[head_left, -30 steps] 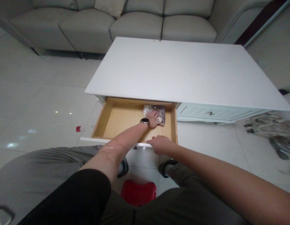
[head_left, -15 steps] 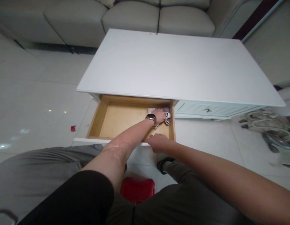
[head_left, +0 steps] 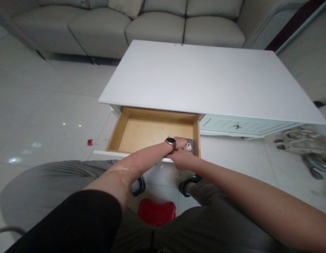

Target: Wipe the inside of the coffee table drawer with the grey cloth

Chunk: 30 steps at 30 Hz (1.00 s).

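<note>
A pulled-out wooden drawer (head_left: 144, 131) with a white front juts from the left half of the white table (head_left: 205, 77). Inside its right front corner lies a bunched grey and white cloth (head_left: 189, 145). My left hand (head_left: 180, 142), with a watch (head_left: 170, 141) at the wrist, is closed on this cloth; its fingertips are partly hidden. Just in front, my right hand (head_left: 182, 159) is closed over the top edge of the drawer front, close to the left wrist.
A grey sofa (head_left: 157, 33) stands behind the table. A closed drawer (head_left: 237, 127) is at the right. On the floor lie a red scrap (head_left: 89, 142) and, between my feet, a red stool (head_left: 157, 212).
My left hand has moved toward the drawer front with the cloth, and now sits close to my right hand. The camera view has shifted slightly.
</note>
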Available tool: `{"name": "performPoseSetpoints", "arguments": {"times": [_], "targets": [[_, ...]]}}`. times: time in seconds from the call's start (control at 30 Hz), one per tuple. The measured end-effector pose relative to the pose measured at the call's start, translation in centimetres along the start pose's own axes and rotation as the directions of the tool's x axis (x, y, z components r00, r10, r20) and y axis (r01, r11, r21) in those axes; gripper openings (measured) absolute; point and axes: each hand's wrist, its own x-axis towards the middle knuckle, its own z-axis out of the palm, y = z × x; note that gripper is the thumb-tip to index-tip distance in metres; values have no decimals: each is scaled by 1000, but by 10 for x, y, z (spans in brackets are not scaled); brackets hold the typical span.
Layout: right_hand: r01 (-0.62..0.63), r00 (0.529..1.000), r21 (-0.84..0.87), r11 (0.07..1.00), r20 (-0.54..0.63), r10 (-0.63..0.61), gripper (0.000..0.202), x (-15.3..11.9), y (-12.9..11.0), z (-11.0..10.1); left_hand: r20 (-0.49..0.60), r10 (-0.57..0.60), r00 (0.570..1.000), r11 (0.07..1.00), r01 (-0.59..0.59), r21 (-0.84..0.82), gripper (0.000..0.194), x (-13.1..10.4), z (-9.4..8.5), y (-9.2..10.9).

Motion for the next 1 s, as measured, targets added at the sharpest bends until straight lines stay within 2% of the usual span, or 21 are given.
{"name": "performPoseSetpoints", "arguments": {"times": [0.07,0.13,0.23,0.33,0.5,0.67,0.77,1.0], "targets": [[10,1000,-42,999,28,-9,51,-1,-1,-2,2,-14,1000,1000,14,17,22,-8,-1,-11],[0,999,-76,997,50,4,44,-2,0,-2,23,-49,999,998,49,37,32,-20,-4,-26],[-15,997,-102,995,77,23,41,-2,0,-1,95,-163,982,985,157,66,51,-44,-7,-52],[-13,997,-112,994,79,22,38,-2,1,-1,136,-265,955,964,257,73,58,-76,-7,-81],[-13,997,-110,994,76,22,39,-2,3,3,134,-402,906,915,393,85,45,-140,2,-132],[-17,998,-104,994,64,24,41,-2,3,5,134,-550,825,835,539,111,38,-192,11,-171],[-22,998,-112,993,63,29,41,-2,3,5,104,-567,817,824,563,65,35,-205,13,-180],[-26,998,-116,993,57,33,41,-1,4,6,95,-551,829,832,554,-9,32,-206,11,-189]]}}
